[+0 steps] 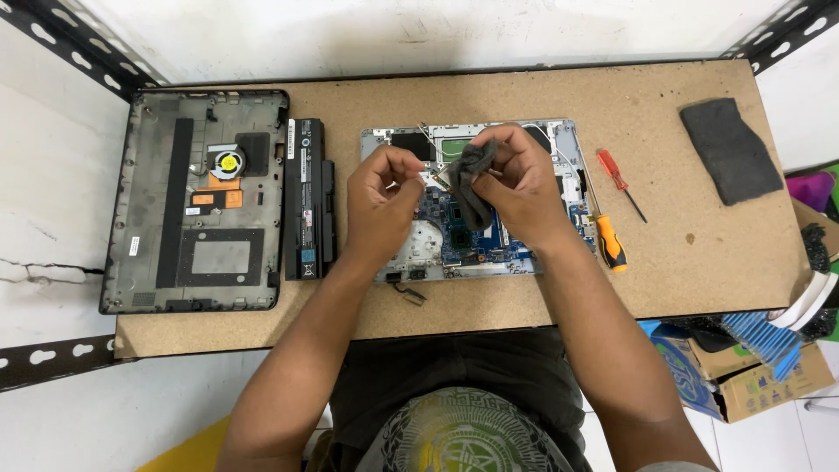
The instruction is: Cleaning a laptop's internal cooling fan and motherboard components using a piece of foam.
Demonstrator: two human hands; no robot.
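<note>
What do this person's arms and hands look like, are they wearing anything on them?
Both arms are bare to above the elbow: no sleeves, gloves, watch or rings show on the left hand or the right hand. Fingers are bare too.

Small part between fingers (pixel 411 179) indistinct

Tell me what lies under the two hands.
Under the left hand and right hand, which holds a grey cloth, lies an opened laptop chassis with its blue circuit board exposed. The hands and cloth cover the board's middle, so parts there cannot be seen.
</note>
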